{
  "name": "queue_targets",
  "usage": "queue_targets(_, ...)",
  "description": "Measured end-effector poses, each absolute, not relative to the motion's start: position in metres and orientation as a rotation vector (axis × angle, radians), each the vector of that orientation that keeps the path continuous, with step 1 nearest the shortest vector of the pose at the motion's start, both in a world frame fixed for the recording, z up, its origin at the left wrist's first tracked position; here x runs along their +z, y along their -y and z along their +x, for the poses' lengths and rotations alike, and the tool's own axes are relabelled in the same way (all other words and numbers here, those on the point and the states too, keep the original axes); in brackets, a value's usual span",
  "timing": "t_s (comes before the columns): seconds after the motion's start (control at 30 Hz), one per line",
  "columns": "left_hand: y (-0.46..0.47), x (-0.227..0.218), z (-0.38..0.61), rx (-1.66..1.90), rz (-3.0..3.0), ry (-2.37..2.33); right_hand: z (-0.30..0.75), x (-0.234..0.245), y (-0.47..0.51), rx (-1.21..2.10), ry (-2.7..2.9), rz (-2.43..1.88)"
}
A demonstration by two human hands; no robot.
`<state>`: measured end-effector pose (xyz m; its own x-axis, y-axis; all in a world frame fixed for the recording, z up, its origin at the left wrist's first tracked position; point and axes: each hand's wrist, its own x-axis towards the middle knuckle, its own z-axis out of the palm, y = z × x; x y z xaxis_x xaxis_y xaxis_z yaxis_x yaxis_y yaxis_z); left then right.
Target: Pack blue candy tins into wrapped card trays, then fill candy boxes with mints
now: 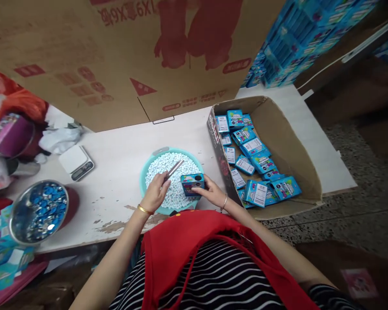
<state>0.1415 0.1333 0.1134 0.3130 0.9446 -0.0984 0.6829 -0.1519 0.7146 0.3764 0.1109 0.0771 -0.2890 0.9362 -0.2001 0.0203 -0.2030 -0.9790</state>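
A turquoise basin heaped with small pale pellets stands on the table before me. Above its left part, my left hand is closed around a slim, shiny metal tool that points up and to the right. My right hand grips a small blue printed box over the right side of the basin, its thumb across the front face. Whether the box's top flap is open I cannot make out. Just right of that hand, a cut-down cardboard carton holds several similar blue boxes.
A white digital scale and a steel bowl of blue-and-silver pieces are at the left. Behind the basin a large cardboard box rises like a wall. Stacked blue boxes stand at the back right.
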Motion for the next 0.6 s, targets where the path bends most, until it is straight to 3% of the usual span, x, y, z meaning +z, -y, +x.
queue_targets(0.33,-0.117,0.085,0.042,-0.29,2.074,-1.659,0.4,0.063,-0.123,1.401,0.969,-1.392)
queue_targets(0.6,-0.135,0.014,0.116,-0.113,2.03,-1.579,0.407,0.061,-0.124,1.337,0.964,-1.443)
